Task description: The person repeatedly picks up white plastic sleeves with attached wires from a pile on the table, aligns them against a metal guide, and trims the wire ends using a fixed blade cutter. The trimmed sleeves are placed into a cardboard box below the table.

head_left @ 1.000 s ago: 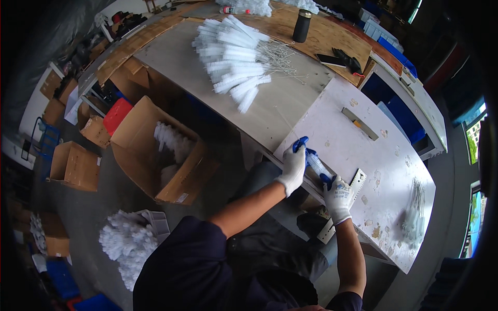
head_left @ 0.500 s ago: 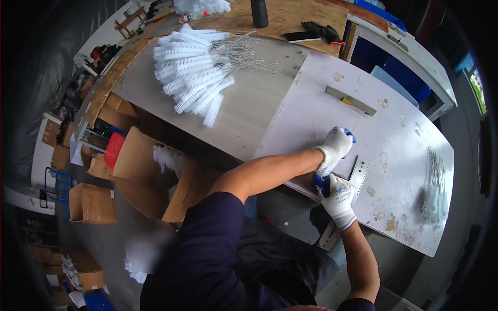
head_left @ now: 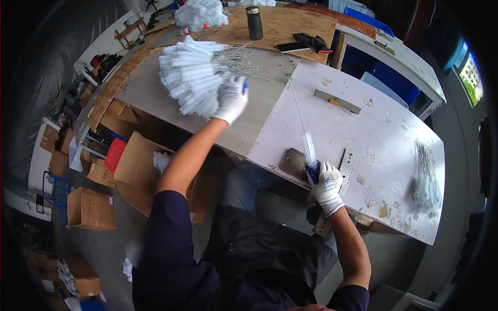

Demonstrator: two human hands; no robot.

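My right hand (head_left: 327, 186), in a white glove with blue-coated fingers, is closed on a wire-handled bottle brush (head_left: 309, 147) near the table's front edge. The white bristles rise from the grip, and the thin wire stem runs up and away to a small loop. My left hand (head_left: 232, 98), gloved alike, is at the right side of a fanned pile of white bottle brushes (head_left: 189, 72), where bristles meet wire stems. Its fingers are partly hidden and slightly smeared, so I cannot make out a hold. A dark metal block (head_left: 293, 163) sits beside my right hand.
A perforated metal strip (head_left: 348, 167) crosses the front edge. Farther back lies a flat metal bar (head_left: 337, 101). More brushes (head_left: 427, 181) lie at the far right. A black tumbler (head_left: 254, 23) and phone (head_left: 292, 47) are behind; cardboard boxes (head_left: 91, 207) stand at lower left.
My left hand has moved from beside my right hand up and left to the brush pile. The brush in my right hand now shows its full stem. The view has shifted slightly.
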